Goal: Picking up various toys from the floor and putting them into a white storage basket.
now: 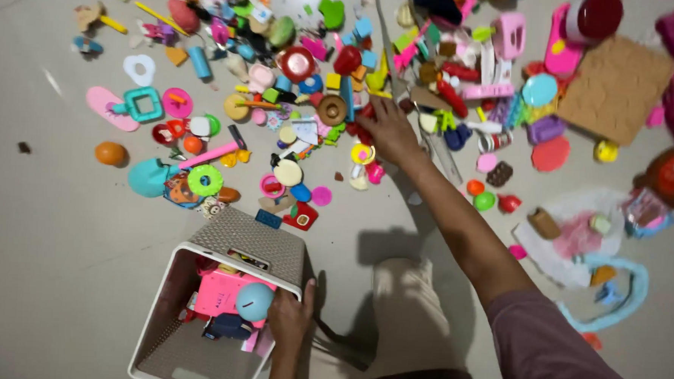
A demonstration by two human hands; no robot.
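Open floor [38, 260]: bare at the left of the basket [166, 311].
Blocked: toys [280, 96] crowd the floor ahead, touching and overlapping.
Right side: cardboard [614, 88], cloth [570, 237].
Basket: half full.

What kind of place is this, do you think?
Probably a home floor used as a play area. Dozens of small plastic toys lie scattered over a plain pale floor. The left hand grips the rim of a woven-look storage bin holding toys, while the right hand reaches into the pile.
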